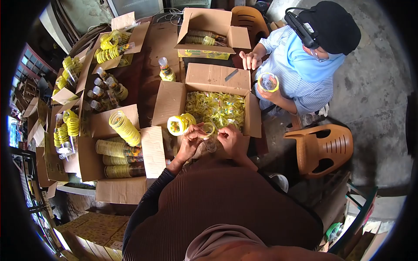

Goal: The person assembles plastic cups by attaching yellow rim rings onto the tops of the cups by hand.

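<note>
My left hand point(190, 141) is closed on a clear plastic cup point(210, 143) with a yellow rim, held low in front of my body. My right hand point(232, 140) is just to the right of the cup, its fingers curled together. Whatever those fingertips pinch, if anything, is too small to make out. Beyond both hands, an open cardboard box point(169, 98) contains a heap of small yellow packets or strips point(215, 106). Beside my left hand lies a stack of yellow-rimmed cups point(180, 124), its open end facing me.
An open carton point(104, 191) on the left contains nested printed cups point(116, 148), with another stack point(125, 127) sticking up. A further carton point(204, 21) stands behind. On the right, a co-worker point(300, 74) holds a clear cup point(268, 81). An orange plastic chair point(322, 165) stands below them.
</note>
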The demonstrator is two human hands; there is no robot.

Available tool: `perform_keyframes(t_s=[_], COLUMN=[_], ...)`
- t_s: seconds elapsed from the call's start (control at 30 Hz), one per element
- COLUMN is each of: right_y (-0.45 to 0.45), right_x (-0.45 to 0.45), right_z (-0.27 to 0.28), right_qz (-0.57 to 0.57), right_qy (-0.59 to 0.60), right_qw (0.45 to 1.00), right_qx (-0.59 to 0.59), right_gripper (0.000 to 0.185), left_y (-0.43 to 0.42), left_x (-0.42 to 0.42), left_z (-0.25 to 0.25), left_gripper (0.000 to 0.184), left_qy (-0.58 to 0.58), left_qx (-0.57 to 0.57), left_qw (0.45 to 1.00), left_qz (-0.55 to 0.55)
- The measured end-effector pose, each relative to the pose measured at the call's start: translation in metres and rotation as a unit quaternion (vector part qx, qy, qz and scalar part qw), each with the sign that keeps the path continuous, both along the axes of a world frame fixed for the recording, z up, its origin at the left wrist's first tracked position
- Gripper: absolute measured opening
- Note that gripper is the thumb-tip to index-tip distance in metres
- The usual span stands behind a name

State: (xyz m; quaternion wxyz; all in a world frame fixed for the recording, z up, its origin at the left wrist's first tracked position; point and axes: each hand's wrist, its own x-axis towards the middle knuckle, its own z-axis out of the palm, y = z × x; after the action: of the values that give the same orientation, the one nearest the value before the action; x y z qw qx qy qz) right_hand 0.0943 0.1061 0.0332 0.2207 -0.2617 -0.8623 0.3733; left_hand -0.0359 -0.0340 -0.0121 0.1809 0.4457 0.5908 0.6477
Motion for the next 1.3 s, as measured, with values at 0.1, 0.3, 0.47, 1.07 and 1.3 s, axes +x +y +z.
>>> perform_keyframes(t_s=[0.1, 0.3, 0.47, 1.07, 1.3], right_y=[0.002, 0.000, 0.006, 0.008, 0.016], right_x=[0.001, 0.004, 0.006, 0.048, 0.086], right_z=[-0.007, -0.012, -0.019, -0.003, 0.008], right_qz=[0.004, 0.019, 0.006, 0.129, 0.122], right_qy=[0.003, 0.027, -0.047, 0.102, 0.089], right_qw=[1.000, 0.999, 0.998, 0.985, 0.978], right_qx=[-0.003, -0.018, 0.045, 0.046, 0.143], right_gripper=[0.012, 0.011, 0.011, 0.015, 0.013], left_y=[-0.002, -0.007, -0.010, -0.001, 0.014], left_x=[0.001, 0.006, 0.018, 0.073, 0.113], left_z=[-0.003, 0.000, 0.013, 0.014, 0.019], left_gripper=[0.016, 0.014, 0.019, 0.018, 0.015], left_qy=[-0.008, -0.016, 0.000, -0.028, 0.013], left_qx=[0.007, -0.014, -0.026, -0.074, -0.079], left_qw=[1.000, 1.000, 0.998, 0.992, 0.983], left_qz=[-0.004, -0.018, -0.051, 0.102, 0.163])
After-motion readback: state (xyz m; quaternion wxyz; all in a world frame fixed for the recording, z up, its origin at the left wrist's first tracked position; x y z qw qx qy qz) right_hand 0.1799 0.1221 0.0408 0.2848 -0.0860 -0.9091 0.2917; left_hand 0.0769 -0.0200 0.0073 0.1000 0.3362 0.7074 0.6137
